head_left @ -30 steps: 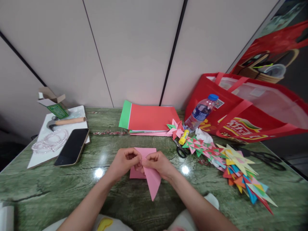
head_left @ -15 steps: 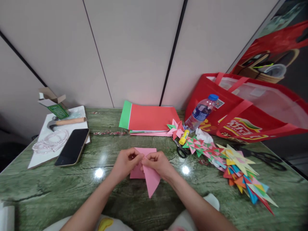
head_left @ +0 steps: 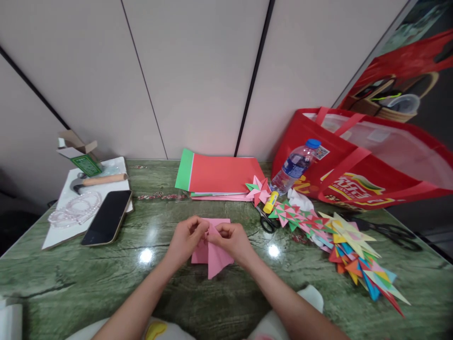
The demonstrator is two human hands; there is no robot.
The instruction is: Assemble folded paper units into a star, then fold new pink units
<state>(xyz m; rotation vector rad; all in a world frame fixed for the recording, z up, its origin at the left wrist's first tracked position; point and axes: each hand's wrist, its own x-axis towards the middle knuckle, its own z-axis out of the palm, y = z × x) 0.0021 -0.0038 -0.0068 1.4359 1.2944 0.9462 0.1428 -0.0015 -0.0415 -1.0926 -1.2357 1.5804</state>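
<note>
Between my two hands is a folded piece of pink paper (head_left: 217, 262), its pointed lower end hanging toward me. My left hand (head_left: 189, 238) pinches its upper edge between thumb and fingers. Close beside it, my right hand (head_left: 231, 241) grips the same paper from the right. Beneath them a flat pink sheet (head_left: 199, 256) lies on the table, partly covered by the hands. The fingertips hide the exact fold where both hands meet.
Behind the hands lies a stack of red and green paper (head_left: 224, 172). To the right are scissors (head_left: 266, 223), a yellow glue stick (head_left: 270, 202), a water bottle (head_left: 295, 165), folded paper stars (head_left: 354, 250) and a red bag (head_left: 339, 174). A phone (head_left: 106, 218) lies left.
The hanging point of the folded pink paper has swung left and up, and its face has turned. Both hands stay in nearly the same place, still pinching it.
</note>
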